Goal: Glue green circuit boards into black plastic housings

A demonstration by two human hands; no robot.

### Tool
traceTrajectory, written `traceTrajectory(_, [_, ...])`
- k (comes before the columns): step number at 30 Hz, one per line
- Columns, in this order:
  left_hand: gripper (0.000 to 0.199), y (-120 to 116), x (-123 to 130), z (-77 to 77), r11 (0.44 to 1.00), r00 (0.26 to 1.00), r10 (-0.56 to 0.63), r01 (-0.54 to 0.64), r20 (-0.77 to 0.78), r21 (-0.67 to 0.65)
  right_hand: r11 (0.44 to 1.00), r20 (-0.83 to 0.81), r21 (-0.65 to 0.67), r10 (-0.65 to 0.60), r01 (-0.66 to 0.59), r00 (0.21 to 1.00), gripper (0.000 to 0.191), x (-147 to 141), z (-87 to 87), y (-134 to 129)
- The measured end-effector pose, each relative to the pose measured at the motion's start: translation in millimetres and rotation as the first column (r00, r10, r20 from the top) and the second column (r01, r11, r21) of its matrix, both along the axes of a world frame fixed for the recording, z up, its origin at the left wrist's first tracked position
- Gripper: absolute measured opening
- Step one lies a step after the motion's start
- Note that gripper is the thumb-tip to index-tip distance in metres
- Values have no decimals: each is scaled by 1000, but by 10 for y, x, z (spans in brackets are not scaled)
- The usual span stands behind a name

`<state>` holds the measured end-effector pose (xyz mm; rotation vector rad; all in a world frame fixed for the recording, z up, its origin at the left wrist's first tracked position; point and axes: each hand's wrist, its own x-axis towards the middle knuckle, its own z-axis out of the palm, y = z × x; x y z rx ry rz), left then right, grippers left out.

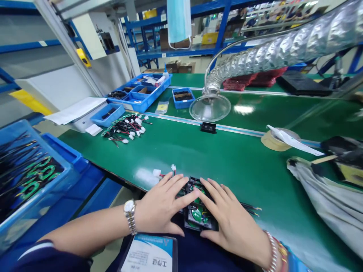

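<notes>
Black housing: it sits right in front of me at the near edge of the green tabletop (159, 151), between my two hands; my fingers hide much of the black housing (202, 206).
Seated so far: green round parts (198, 214) lie inside the housing, so I judge the fitting well along.
Wires: white connectors (157, 173) lie on the tabletop just beyond my left hand, and dark leads (251, 207) with bare ends reach out past my right; I take both to belong to this unit, though my hands hide where they join.
Left to do: I see no cover over the green parts, so closing the unit may remain; whether every wire is tucked in, I cannot tell.
Waiting parts: a wired pile (124, 126) lies loose farther left on the tabletop, and green rings (30, 187) fill the blue tub (66, 172), so plenty looks undone.
Left hand: my left hand (160, 207) is spread, thumb well apart, fingers over the housing's left side, index reaching across it.
Right hand: my right hand (229, 217) is spread too, over the right side, index tip meeting the left one; neither hand is closed around anything.
</notes>
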<state>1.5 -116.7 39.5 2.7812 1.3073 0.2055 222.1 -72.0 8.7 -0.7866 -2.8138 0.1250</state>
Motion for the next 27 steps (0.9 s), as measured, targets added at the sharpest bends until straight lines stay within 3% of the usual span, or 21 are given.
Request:
traceTrajectory(5, [107,361,95,-68,999,999,31,-31,-9,-13,997,-9,-34,65,-65,998,77,-249,-12,271])
traceTrajectory(10, [112,673,87,-2,996,992,50,-57,-116,-63,981,-45,-97,164,-168,985,83,-294,100,587])
traceTrajectory(12, [115,734,104,41,993,984,62,-78,-168,-89,967,-126,-154,185,-204,975,66,-196,155,716])
traceTrajectory(15, [115,787,149,81,989,967,53,-85,-251,-118,980,-343,-186,4,-72,939,35,-3,129,910])
traceTrajectory(19, [112,819,188,80,984,951,29,-81,-309,-158,949,-506,-230,-304,214,807,31,165,-101,1154])
traceTrajectory(23, [109,833,200,92,969,948,38,-113,-317,-221,914,-563,-268,-404,303,721,35,208,-283,1307])
traceTrajectory(27, [100,873,245,126,953,943,-8,-94,-333,-289,901,-579,-290,-433,322,691,37,206,-349,1353])
